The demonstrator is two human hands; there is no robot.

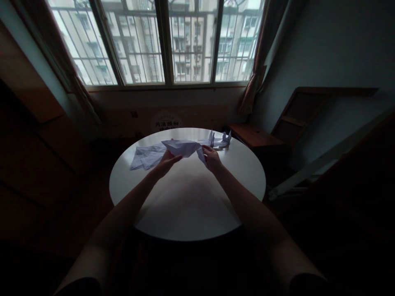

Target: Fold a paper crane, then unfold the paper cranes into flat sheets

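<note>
A folded sheet of white paper (pixel 183 147) is held above the far half of the round white table (pixel 191 205). My left hand (pixel 167 162) grips its left part from below, thumb on the near side and the other fingers partly hidden behind it. At the narrow right end, my right hand (pixel 211 157) pinches the paper, where a flap hangs down. Creased sheets of paper (pixel 145 156) lie on the table to the left, partly behind my left hand. Folded paper figures (pixel 220 140) with upright points stand beyond my right hand.
Behind the table is a barred window (pixel 166 45) with tied curtains (pixel 249 94). A low wooden stand (pixel 257 135) is at the back right, near a wooden frame (pixel 299 107) against the wall. Wooden cabinets (pixel 37 144) line the dark left side.
</note>
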